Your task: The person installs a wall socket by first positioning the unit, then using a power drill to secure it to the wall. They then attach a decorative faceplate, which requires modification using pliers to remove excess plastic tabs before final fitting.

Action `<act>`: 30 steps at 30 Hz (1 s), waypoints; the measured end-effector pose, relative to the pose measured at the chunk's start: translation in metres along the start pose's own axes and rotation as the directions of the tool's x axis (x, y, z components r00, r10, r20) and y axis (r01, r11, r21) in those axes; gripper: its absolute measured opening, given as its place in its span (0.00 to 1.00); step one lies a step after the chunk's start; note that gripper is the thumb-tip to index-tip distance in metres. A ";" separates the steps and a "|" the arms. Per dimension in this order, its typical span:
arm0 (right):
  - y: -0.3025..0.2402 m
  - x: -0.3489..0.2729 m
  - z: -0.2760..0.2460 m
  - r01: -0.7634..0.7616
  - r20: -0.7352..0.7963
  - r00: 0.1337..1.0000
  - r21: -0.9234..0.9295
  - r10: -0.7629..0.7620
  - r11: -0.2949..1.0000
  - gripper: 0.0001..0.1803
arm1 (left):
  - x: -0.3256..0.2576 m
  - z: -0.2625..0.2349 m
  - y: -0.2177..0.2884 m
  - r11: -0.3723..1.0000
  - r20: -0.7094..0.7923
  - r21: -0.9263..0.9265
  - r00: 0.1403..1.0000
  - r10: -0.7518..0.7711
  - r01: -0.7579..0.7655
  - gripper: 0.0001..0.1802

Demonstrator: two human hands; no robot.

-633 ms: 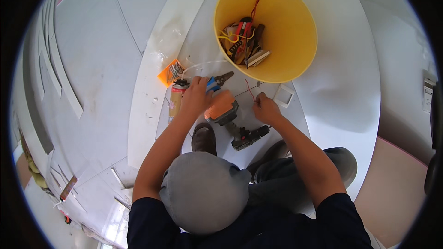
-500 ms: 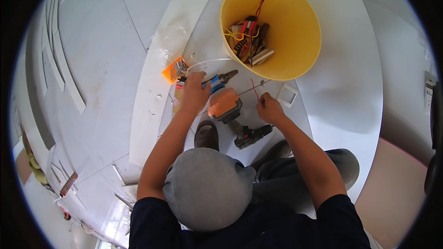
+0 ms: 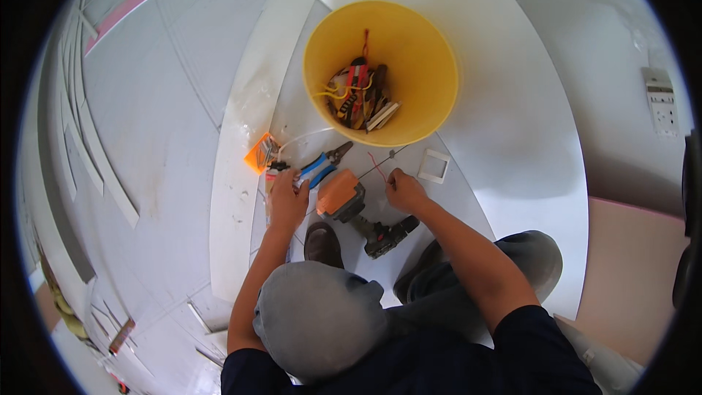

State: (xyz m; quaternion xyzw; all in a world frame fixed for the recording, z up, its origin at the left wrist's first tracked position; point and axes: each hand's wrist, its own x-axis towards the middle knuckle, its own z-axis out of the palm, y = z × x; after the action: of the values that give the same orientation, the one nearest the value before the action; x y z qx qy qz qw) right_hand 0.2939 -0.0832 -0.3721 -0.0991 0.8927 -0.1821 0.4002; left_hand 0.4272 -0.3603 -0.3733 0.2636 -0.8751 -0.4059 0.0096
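My right hand pinches a thin red wire, whose free end sticks up past my fingertips. My left hand lies low over the floor with thumb and fingers apart, beside a small dark item that it partly covers. Just ahead of it rest pliers with blue handles, their dark jaws directed away to the right. Between my hands a cordless drill, orange at its base and dark elsewhere, lies on its side. A small orange box of metal screws or similar fasteners stands beyond my left fingers.
A yellow bucket ahead contains tools and coloured wires. A white square frame lies right of my right hand. Long white strips are spread at far left. A wall socket shows at far right, and a curved white panel flanks the bucket.
My left hand has drawn back toward me from the pliers, uncovering their blue handles. My right hand still pinches the red wire. The whole view has shifted.
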 end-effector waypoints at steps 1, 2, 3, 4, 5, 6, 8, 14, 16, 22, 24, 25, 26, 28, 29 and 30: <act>0.001 0.002 0.001 -0.016 0.004 1.000 -0.003 0.016 1.000 0.13 | 0.002 0.002 -0.001 1.000 0.012 0.013 1.000 0.017 -0.017 0.14; 0.000 0.002 0.002 -0.021 -0.003 1.000 0.009 0.021 1.000 0.13 | 0.003 0.002 -0.001 1.000 0.024 -0.015 1.000 0.019 -0.018 0.15; 0.000 0.002 0.002 -0.024 -0.010 1.000 0.020 0.024 1.000 0.13 | 0.006 0.002 -0.002 1.000 0.035 -0.017 0.999 0.025 -0.024 0.15; 0.001 0.002 0.004 -0.031 -0.012 0.999 0.034 0.031 0.999 0.13 | 0.007 0.001 -0.001 1.000 0.051 -0.016 0.998 0.028 -0.027 0.15; 0.002 0.003 0.005 -0.049 -0.012 0.999 0.036 0.049 0.998 0.13 | 0.009 0.002 0.001 0.999 0.066 -0.016 0.997 0.029 -0.028 0.15; 0.002 0.005 0.006 -0.065 -0.011 0.998 0.038 0.066 0.997 0.13 | 0.011 0.002 0.003 1.000 0.087 -0.002 0.996 -0.002 0.003 0.15; 0.001 0.007 0.008 -0.093 0.000 0.996 0.044 0.093 0.995 0.14 | 0.013 0.001 0.006 1.000 0.109 0.010 0.994 -0.012 0.011 0.15; 0.002 0.015 0.011 -0.130 0.024 0.991 0.087 0.128 0.988 0.14 | 0.016 0.008 0.002 1.000 0.130 0.013 0.991 -0.009 0.007 0.15; 0.003 0.019 0.014 -0.128 0.011 0.992 0.111 0.127 0.986 0.14 | 0.017 0.011 0.000 1.000 0.130 0.022 0.992 0.003 -0.006 0.15; -0.003 0.024 0.008 -0.157 0.006 0.988 0.132 0.157 0.979 0.16 | 0.028 0.000 0.005 0.998 0.018 -0.032 0.998 -0.058 0.058 0.13; -0.007 0.012 -0.005 -0.159 0.042 0.987 0.111 0.155 0.981 0.17 | 0.045 -0.028 0.046 0.975 -0.071 -0.147 0.981 -0.180 0.168 0.11; -0.011 0.007 -0.018 -0.159 0.049 0.987 0.104 0.155 0.982 0.17 | 0.055 -0.048 0.091 0.965 -0.171 -0.248 0.976 -0.135 0.090 0.08; -0.015 0.001 -0.029 -0.118 0.107 0.988 0.044 0.113 0.992 0.16 | 0.065 -0.065 0.112 0.982 -0.259 -0.166 0.965 0.042 -0.087 0.07; -0.025 -0.015 -0.046 -0.006 0.239 0.971 -0.074 0.023 0.997 0.16 | 0.082 -0.102 0.178 0.935 -0.232 -0.018 0.911 0.340 -0.353 0.07; -0.034 -0.028 -0.059 0.102 0.268 0.961 -0.111 -0.069 0.989 0.16 | 0.093 -0.114 0.206 0.867 -0.157 0.064 0.853 0.499 -0.495 0.07; -0.043 -0.044 -0.075 0.212 0.295 0.942 -0.146 -0.162 0.966 0.15 | 0.104 -0.119 0.231 0.852 0.044 0.035 0.853 0.520 -0.522 0.08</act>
State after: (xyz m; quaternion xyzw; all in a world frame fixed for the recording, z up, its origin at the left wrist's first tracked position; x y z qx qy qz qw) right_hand 0.2678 -0.0900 -0.2786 -0.2434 0.8259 -0.1242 0.4932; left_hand 0.2603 -0.3705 -0.1491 0.0101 -0.9227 -0.3725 0.0986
